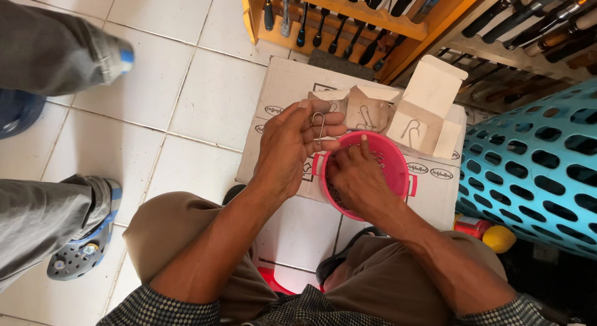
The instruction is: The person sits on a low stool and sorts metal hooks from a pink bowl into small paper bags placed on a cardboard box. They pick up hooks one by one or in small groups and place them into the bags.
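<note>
I see the left hand (292, 145) raised with its fingers lying close together and curled a little, pinching a thin metal hook (318, 125) upright between the thumb and the fingertips; the hook's looped top stands just above the forefinger. At about four o'clock from it, the right hand (354, 176) reaches down into a pink bowl (398, 170), fingers bunched together and dipped among the small dark metal pieces heaped inside; whether they grip one I cannot tell, since the fingertips are buried. The bowl sits on a flattened cardboard box (286, 83) laid on the white tile floor (199, 96). At twelve o'clock from the bowl, touching its far rim, stand small open cardboard cartons (429, 108), each with a hook drawn on its face. Farther out at twelve o'clock a wooden rack (336, 27) holds dark-handled tools in a row. At three o'clock stands a turquoise plastic basket (535, 164) with oval holes. At nine o'clock, well apart, I see another person's grey trouser legs and a blue clog (84, 245).
</note>
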